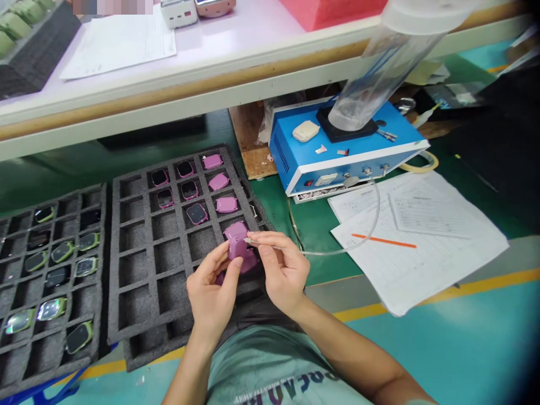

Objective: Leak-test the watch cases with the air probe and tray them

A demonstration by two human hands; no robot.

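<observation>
My left hand [212, 289] grips a purple smartwatch case [237, 250] by its edges, thumb in front. My right hand [286, 274] pinches the end of a thin transparent tube [324, 253], and the tube's small tip meets or nearly touches the side of the case; I cannot tell which. Both hands hover over the near right part of a dark foam tray [137, 253]. More purple watches sit in its pockets, some with dark screens up, such as one watch [197, 214], others turned over, such as another watch [226, 204]. Below the held case, further purple pieces are partly hidden.
The tube runs to a blue box [312, 163] with a transparent cylinder [371, 79] on top. A pale watch case [306, 131] lies on it. Papers [434, 264] and an orange stick [383, 241] are at right. Another foam tray [42, 360] holds green watches. A shelf edge [202, 64] crosses above.
</observation>
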